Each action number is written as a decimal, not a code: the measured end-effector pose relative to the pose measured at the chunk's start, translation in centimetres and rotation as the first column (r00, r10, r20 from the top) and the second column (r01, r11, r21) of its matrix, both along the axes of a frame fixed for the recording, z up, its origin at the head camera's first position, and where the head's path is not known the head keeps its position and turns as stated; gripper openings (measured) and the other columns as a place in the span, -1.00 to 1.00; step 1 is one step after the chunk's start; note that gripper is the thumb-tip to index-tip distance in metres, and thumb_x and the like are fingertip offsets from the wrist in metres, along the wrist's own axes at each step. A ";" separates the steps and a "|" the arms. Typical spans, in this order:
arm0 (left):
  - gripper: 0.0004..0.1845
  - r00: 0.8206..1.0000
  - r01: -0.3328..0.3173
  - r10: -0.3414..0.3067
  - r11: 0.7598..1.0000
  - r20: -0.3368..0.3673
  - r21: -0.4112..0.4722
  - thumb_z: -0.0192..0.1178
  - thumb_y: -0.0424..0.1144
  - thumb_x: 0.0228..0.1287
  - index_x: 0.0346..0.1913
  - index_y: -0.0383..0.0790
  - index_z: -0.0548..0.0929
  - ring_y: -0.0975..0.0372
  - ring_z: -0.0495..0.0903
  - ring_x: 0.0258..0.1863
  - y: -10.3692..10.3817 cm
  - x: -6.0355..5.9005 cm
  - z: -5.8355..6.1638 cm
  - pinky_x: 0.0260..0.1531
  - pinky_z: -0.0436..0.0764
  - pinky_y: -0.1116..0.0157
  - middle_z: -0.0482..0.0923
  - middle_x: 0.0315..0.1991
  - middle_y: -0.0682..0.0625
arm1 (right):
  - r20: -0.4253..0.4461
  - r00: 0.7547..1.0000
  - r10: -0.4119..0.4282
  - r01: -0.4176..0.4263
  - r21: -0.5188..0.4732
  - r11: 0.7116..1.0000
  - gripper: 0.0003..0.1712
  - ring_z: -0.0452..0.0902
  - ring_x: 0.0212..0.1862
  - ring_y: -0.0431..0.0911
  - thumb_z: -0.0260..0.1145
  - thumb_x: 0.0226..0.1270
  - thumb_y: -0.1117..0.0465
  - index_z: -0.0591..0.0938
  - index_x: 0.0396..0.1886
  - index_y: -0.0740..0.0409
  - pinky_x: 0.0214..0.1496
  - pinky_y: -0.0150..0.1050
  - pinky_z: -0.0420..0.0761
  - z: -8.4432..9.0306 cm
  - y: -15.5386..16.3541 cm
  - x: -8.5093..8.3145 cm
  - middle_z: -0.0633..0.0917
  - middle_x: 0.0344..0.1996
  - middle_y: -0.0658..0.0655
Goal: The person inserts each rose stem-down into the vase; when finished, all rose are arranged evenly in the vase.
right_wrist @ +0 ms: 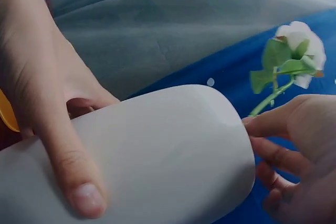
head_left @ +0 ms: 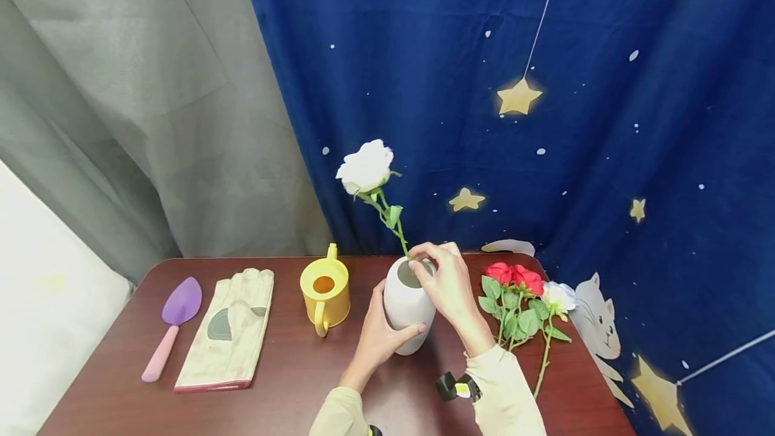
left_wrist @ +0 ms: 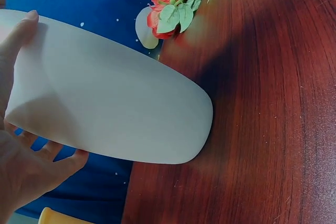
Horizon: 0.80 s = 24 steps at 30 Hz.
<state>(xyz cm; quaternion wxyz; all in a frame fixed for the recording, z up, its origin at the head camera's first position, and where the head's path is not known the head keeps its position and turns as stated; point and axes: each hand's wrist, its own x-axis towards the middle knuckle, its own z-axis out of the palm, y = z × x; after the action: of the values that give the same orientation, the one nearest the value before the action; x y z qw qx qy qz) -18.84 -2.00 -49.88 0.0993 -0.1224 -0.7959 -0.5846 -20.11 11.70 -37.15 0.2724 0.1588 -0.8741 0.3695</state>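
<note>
Left hand point(head_left: 378, 342) fingers round white vase point(head_left: 407, 311); right hand point(head_left: 446, 284) fingers pinching white rose point(head_left: 366, 167) stem.

Dark reddish-brown wooden table point(head_left: 290, 382). Lying or standing on it, left to right: purple plastic trowel with pink handle point(head_left: 172, 323), cream fabric glove point(head_left: 231, 329), yellow plastic watering can point(head_left: 325, 294), white ceramic vase point(head_left: 407, 306), bunch of red and white artificial roses point(head_left: 522, 298).
</note>
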 end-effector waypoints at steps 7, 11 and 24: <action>0.10 1.000 0.006 -0.006 1.000 0.010 0.000 0.51 0.14 -0.31 0.36 0.05 0.11 0.22 0.41 0.04 0.0 -0.2 0.2 -0.05 0.44 0.11 0.31 0.18 0.09 | -0.029 0.999 0.013 -0.012 0.041 0.999 -0.77 0.40 -0.08 0.03 0.47 -0.04 0.27 0.72 -0.30 0.14 -0.11 -0.08 0.41 1.0 0.4 0.7 0.57 -0.15 0.11; 0.10 1.000 0.011 -0.011 1.000 -0.008 0.018 0.53 0.11 -0.32 0.35 0.03 0.13 0.23 0.40 0.05 0.1 -0.4 0.6 -0.03 0.43 0.11 0.33 0.17 0.09 | -0.041 0.999 -0.016 0.012 -0.087 0.996 -0.87 0.48 -0.09 -0.04 0.46 -0.01 0.29 0.72 -0.39 0.13 -0.16 -0.15 0.43 1.2 2.0 1.4 0.60 -0.17 0.10; 0.13 1.000 -0.006 0.007 1.000 -0.028 0.028 0.54 0.12 -0.35 0.35 -0.01 0.14 0.22 0.38 0.08 0.2 0.1 0.0 0.01 0.39 0.07 0.33 0.18 0.06 | 0.250 0.959 -0.134 0.234 -0.431 0.872 -0.87 0.56 -0.27 -0.27 0.35 0.16 0.35 0.66 -0.28 0.29 -0.26 -0.44 0.51 -7.7 12.2 7.2 0.67 -0.28 0.19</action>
<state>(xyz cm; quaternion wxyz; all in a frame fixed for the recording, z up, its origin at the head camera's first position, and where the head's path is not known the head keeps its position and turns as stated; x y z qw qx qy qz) -18.75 -1.82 -49.92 0.1141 -0.1266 -0.7867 -0.5934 -12.89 23.86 -44.80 0.2415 -0.0342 -0.7980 0.5511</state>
